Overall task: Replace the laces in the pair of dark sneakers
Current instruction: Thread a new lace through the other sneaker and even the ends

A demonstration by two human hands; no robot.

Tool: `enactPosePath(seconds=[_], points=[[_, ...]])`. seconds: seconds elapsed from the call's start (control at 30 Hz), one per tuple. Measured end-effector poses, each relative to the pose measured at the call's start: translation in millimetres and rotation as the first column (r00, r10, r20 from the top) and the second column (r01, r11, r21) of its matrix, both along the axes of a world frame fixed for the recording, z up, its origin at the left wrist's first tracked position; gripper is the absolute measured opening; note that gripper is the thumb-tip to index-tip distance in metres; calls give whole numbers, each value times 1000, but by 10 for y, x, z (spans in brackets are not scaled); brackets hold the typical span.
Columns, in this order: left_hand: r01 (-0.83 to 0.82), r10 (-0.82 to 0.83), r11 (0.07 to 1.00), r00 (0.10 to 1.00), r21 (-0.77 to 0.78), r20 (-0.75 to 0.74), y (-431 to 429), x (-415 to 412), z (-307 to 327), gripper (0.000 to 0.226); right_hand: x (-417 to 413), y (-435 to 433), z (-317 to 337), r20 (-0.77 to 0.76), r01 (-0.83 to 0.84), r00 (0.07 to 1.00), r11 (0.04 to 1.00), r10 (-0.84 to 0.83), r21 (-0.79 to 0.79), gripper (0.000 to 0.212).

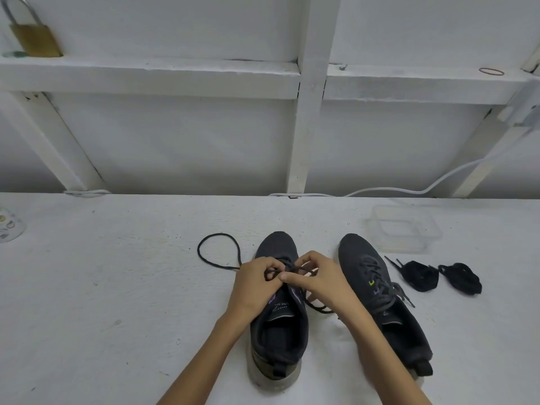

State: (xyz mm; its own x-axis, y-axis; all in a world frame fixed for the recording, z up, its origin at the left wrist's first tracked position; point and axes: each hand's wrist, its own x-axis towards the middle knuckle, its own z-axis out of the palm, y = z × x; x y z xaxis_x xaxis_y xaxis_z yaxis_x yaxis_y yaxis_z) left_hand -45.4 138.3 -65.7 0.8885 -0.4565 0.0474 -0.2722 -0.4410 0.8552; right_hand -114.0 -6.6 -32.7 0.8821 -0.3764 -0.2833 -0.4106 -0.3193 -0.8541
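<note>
Two dark sneakers stand side by side on the white table, toes pointing away from me. The left sneaker [277,331] is in front of me, and both hands are over its eyelets. My left hand [257,283] pinches its dark lace [217,252], which loops out to the left on the table. My right hand [318,280] grips the same lace at the eyelets; another end trails out below it. The right sneaker [380,296] stands laced and untouched. Two bundled black laces [420,276] [461,279] lie to its right.
A clear plastic container [404,228] sits behind the right sneaker. A white cable [409,191] runs along the table's back edge. A brass padlock [32,33] stands on the upper left ledge, a rubber band [491,71] on the right ledge. A small clear dish [8,226] is at far left.
</note>
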Motion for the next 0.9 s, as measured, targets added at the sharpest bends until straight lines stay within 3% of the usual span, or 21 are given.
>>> enactPosePath(seconds=[0.1, 0.23, 0.33, 0.5, 0.6, 0.7, 0.8, 0.9], points=[[26, -26, 999, 1000, -20, 11, 28, 23, -5, 5, 2, -30, 60, -15, 11, 1000, 995, -10, 103, 27], [-56, 50, 989, 997, -133, -50, 168, 139, 91, 11, -39, -87, 68, -28, 25, 999, 997, -23, 78, 19], [-136, 119, 970, 989, -201, -93, 319, 259, 204, 16, -67, -84, 58, 8, -5, 1000, 1000, 5, -25, 23], [37, -55, 986, 992, -162, -110, 331, 220, 333, 11, 63, 81, 148, 260, -202, 917, 915, 302, -349, 38], [119, -146, 977, 978, -178, -149, 307, 191, 364, 5, 174, 118, 168, 282, -249, 895, 912, 346, -327, 23], [122, -189, 963, 942, -242, -276, 353, 182, 379, 14, 233, 56, 173, 256, -220, 910, 904, 325, -366, 12], [31, -143, 964, 898, -264, -416, 397, 196, 341, 17, 244, 11, 188, 122, -272, 921, 837, 369, -475, 2], [-21, -80, 974, 902, -227, -424, 430, 208, 265, 16, 234, 84, 129, -4, -320, 923, 764, 384, -561, 8]])
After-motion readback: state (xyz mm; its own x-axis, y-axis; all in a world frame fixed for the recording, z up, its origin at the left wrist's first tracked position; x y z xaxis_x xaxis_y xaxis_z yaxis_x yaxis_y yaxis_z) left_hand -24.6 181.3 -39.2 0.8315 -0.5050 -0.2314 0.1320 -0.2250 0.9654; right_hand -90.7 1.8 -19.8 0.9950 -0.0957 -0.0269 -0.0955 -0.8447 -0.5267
